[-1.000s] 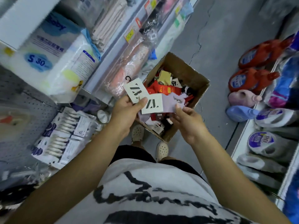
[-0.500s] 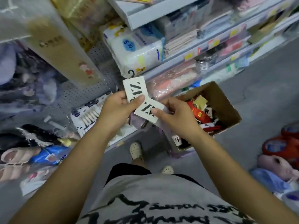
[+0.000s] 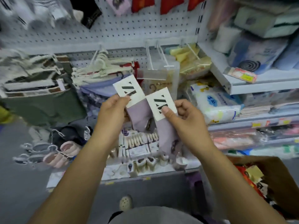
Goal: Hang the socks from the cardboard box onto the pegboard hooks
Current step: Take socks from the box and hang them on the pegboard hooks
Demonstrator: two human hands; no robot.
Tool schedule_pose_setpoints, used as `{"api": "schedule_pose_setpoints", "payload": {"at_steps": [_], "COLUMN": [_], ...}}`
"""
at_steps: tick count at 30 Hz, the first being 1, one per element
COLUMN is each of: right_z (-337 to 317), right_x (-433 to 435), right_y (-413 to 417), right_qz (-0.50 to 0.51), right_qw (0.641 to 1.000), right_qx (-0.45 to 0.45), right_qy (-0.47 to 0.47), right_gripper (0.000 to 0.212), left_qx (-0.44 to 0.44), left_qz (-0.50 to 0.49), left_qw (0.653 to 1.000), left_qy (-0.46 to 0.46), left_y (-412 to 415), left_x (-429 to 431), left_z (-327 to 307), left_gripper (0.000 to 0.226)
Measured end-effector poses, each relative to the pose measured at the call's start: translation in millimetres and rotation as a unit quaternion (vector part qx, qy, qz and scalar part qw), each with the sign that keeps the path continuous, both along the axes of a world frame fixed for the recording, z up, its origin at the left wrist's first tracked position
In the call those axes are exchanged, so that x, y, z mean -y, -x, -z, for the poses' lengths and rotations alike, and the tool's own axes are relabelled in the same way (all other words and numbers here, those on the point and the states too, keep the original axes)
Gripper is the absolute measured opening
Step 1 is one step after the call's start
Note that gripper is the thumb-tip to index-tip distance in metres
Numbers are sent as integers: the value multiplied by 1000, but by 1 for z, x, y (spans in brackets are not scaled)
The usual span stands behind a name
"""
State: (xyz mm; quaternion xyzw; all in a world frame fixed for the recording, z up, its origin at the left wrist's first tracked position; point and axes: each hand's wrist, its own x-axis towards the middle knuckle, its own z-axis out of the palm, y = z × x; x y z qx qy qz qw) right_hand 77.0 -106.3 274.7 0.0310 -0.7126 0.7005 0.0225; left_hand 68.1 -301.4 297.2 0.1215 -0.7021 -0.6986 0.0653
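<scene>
The pegboard (image 3: 123, 29) has free hooks (image 3: 159, 54), the cardboard box (image 3: 273, 173) on the floor at the lower right is far from empty — and each hand pinches one lilac sock pair, left (image 3: 111, 110) and right (image 3: 187, 120), neither hung.

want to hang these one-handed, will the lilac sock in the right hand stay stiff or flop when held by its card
Probably floppy below the card: the lilac sock droops from the right hand. Its white card looks flat and stiff, a sound grip point. Likely light; a thumb pinch carries it.
</scene>
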Motion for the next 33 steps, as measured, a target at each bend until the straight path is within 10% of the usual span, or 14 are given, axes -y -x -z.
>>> {"api": "schedule_pose_setpoints", "payload": {"at_steps": [33], "right_z": [-234], "right_x": [186], "right_y": [303], "right_qz": [173], "right_qw": [967], "right_qx": [-189], "right_qy": [0], "right_gripper": [36], "left_qx": [-245], "left_qz": [-2], "left_qw": [961], "left_qy": [129], "left_y": [165], "left_x": [182], "left_z": [-187], "left_gripper": [24]}}
